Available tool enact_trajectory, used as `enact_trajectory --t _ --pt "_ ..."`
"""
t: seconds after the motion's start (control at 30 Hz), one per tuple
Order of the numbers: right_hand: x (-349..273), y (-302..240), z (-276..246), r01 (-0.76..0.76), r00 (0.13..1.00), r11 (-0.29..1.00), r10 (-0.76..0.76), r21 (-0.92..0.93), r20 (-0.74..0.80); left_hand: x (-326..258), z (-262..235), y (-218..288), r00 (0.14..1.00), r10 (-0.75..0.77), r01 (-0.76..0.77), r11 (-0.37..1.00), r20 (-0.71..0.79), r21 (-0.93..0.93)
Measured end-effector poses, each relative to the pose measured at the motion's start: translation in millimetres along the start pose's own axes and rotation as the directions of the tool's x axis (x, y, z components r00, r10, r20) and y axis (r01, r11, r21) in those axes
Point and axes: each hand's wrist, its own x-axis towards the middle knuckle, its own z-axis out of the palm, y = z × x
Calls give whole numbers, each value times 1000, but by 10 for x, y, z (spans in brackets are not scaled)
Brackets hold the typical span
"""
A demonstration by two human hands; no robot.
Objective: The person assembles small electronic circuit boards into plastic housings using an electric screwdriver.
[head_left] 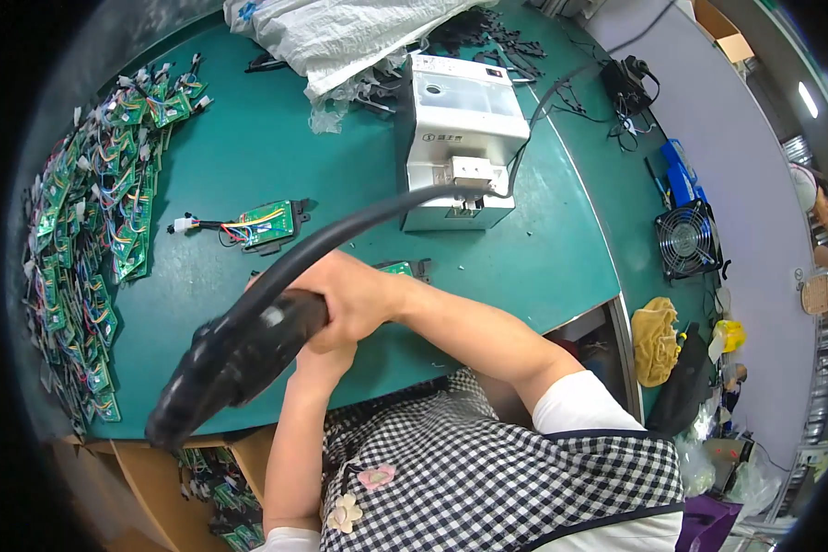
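My right hand (363, 296) is wrapped round a black corded electric screwdriver (248, 354), tilted with its back end toward the lower left. Its thick cable arches up to the right across the view. Under the right hand lies my left hand (325, 364); the screwdriver and right hand hide its fingers, so what it holds or touches does not show. Past my right wrist, part of a green circuit board (398, 269) in a black holder shows on the bench. Farther left, another wired circuit board (268, 224) sits in its black holder.
Heaped wired circuit boards (142, 221) line the bench's left side. A silver box-shaped machine (464, 138) stands at centre back, near a white sack (340, 37). A fan (687, 239) and a yellow cloth (655, 342) are at the right. More boards lie in a shelf (253, 460) below.
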Motion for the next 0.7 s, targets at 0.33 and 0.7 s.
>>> enact_trajectory --t 0.33,0.7 --pt "-128 55 -208 -254 933 959 277 124 -230 235 -146 483 990 98 -113 979 99 167" --pt "-326 -528 -1198 -124 602 971 -91 -206 -793 337 -189 460 988 121 -142 954 95 265"
